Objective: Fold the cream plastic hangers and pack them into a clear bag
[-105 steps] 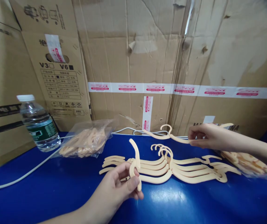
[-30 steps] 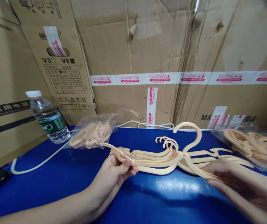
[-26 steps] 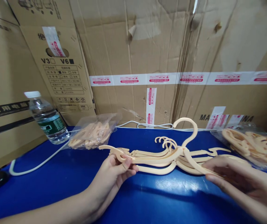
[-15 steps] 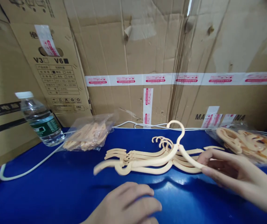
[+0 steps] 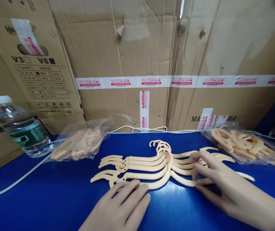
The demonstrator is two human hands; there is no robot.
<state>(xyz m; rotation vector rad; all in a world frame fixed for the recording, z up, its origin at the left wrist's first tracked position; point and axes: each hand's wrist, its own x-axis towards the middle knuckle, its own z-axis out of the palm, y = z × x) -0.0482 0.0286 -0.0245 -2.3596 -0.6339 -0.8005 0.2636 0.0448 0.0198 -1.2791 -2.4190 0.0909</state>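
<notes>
Several cream plastic clothes hangers lie overlapped in a row on the blue table, their hooks bunched in the middle. The nearest clothes hanger (image 5: 160, 184) lies flat at the front of the row. My left hand (image 5: 120, 203) rests with fingers stretched out over that hanger's left arm, hiding part of it. My right hand (image 5: 226, 184) has the same hanger's right arm between thumb and fingers. Its other fingers reach over the right arms of the hangers behind (image 5: 149, 164), covering parts of them.
A clear bag of cream plastic parts (image 5: 79, 142) lies at left, another bag (image 5: 245, 144) at right. A water bottle (image 5: 24, 128) stands far left. A white cable (image 5: 19, 179) runs along the table. Cardboard boxes (image 5: 118, 106) wall off the back.
My right hand has lowered the raised hanger onto the front of the row. My left hand has moved forward onto its left arm. The view has shifted slightly to the right.
</notes>
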